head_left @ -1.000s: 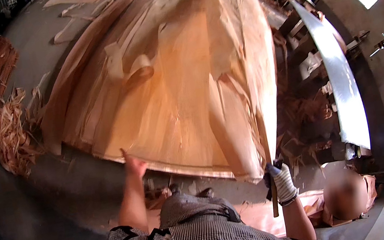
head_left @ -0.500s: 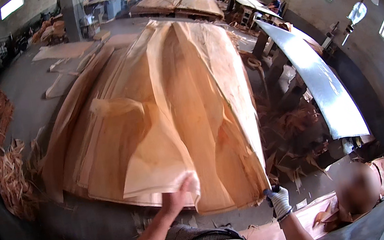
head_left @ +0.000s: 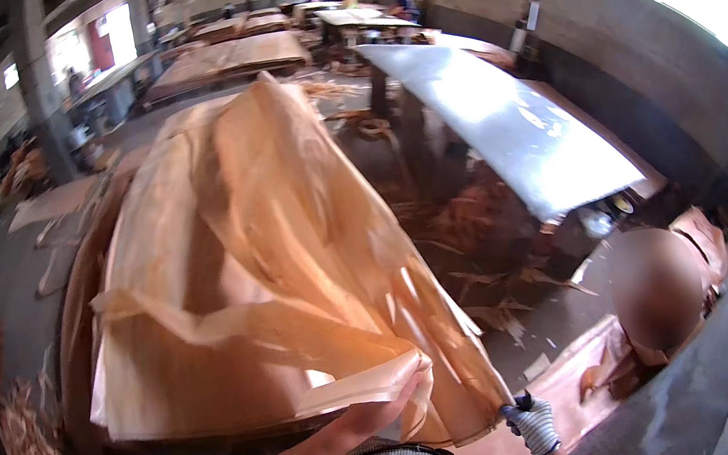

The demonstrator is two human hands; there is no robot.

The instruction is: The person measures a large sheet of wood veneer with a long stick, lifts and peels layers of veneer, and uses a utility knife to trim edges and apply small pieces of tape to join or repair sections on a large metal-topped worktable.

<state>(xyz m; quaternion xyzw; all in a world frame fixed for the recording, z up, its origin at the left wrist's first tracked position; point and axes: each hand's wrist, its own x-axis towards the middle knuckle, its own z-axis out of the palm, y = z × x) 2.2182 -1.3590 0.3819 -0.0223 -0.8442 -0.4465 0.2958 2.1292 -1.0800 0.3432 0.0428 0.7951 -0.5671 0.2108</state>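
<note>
A large, thin orange-tan wood veneer sheet lies rumpled in long folds over a broad stack of veneer. My bare left hand is closed on the sheet's near edge, which bunches and folds around it; part of the fingers is hidden by the fold. Wearing a striped white-and-dark glove, my right hand grips the sheet's near right corner. Between my hands the edge hangs just in front of my body.
A shiny metal-topped table stands to the right. Veneer scraps litter the floor between it and the stack; shredded strips heap at the left. Pinkish veneer lies at lower right. More stacks and people stand farther back.
Both hands keep hold of the veneer sheet. My left hand has drawn its edge rightward, toward the right hand, and the sheet has bunched into deeper folds. The view has turned right.
</note>
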